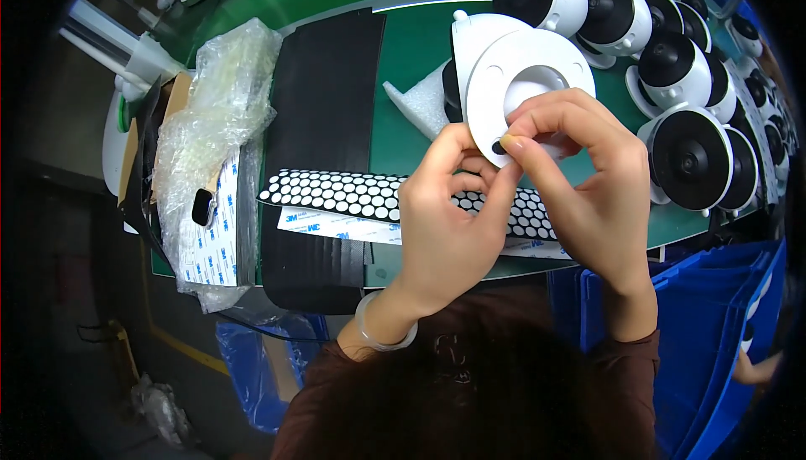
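A white dome camera (489, 28) is tipped over before me, its ring-shaped base (485, 95) facing up. My left hand (449, 225) is closed, gripping the lower rim of that base with thumb and fingertips. On the rim between my two thumbs lies a small round black foam pad (498, 147). My right hand (588, 179) is also closed on the base: its thumb touches the pad's edge and its fingers reach into the central opening. Beneath my hands runs a black strip of white-faced round pads (336, 193), partly hidden by them.
Several white cameras with black fronts (690, 158) crowd the right of the green table (411, 49). Black foam sheets (327, 82) and bubble wrap (222, 82) lie at left. White foam (420, 101) sits behind the held camera. Blue bins (714, 292) and another person's hand (756, 369) are at lower right.
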### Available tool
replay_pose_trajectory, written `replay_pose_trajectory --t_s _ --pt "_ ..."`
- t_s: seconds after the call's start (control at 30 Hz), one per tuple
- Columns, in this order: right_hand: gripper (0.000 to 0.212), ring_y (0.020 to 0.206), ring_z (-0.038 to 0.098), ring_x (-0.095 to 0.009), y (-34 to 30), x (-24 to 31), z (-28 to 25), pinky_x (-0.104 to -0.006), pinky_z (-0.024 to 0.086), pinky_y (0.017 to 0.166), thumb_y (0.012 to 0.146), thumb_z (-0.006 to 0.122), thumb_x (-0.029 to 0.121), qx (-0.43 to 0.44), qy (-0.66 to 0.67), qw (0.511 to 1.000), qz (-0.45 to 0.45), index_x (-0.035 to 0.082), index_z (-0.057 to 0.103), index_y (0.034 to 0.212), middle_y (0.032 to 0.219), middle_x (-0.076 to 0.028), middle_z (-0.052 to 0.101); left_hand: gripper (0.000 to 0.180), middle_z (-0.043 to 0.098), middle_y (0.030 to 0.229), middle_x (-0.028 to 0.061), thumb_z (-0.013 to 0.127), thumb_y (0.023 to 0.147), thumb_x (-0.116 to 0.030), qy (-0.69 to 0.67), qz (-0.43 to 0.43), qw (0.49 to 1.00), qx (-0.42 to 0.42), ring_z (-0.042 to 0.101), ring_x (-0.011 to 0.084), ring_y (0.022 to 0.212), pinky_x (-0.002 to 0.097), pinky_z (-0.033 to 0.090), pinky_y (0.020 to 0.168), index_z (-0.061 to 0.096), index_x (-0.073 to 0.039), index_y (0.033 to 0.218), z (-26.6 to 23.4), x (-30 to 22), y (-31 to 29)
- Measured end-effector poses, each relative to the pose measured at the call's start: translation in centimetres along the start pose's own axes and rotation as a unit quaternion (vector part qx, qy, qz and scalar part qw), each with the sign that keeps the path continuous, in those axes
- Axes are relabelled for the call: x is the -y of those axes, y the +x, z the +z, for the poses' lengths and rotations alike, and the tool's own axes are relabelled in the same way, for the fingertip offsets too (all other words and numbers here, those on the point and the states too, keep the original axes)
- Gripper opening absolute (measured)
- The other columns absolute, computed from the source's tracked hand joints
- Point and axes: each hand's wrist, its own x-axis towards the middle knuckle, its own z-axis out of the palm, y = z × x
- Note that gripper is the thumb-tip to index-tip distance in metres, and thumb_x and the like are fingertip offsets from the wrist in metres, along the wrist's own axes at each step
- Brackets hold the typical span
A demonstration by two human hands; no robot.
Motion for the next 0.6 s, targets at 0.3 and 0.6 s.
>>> replay_pose_trajectory --t_s 0.3,0.6 --pt "0.006 0.062 0.052 -0.008 -0.17 0.15 0.44 -0.0183 0.040 0.055 0.067 0.060 0.000 0.000 -0.038 0.999 -0.008 -0.001 0.056 0.070 0.073 -0.006 0.057 0.015 0.057 0.072 0.0080 0.056 0.073 0.002 0.001 0.047 0.998 -0.029 0.054 0.0082 0.060 0.0191 0.045 0.055 0.050 0.004 0.086 -0.10 0.86 -0.01" --pt "0.013 0.063 0.053 -0.005 0.53 0.91 -0.30 -0.0143 0.036 0.050 0.065 0.063 0.001 -0.037 0.049 0.993 0.099 0.002 0.055 0.076 0.071 -0.002 0.057 0.014 0.057 0.071 0.0079 0.057 0.073 0.001 0.005 0.045 0.999 -0.024 0.055 0.0081 0.059 0.0194 0.046 0.054 0.051 0.004 0.085 -0.08 0.57 -0.09"
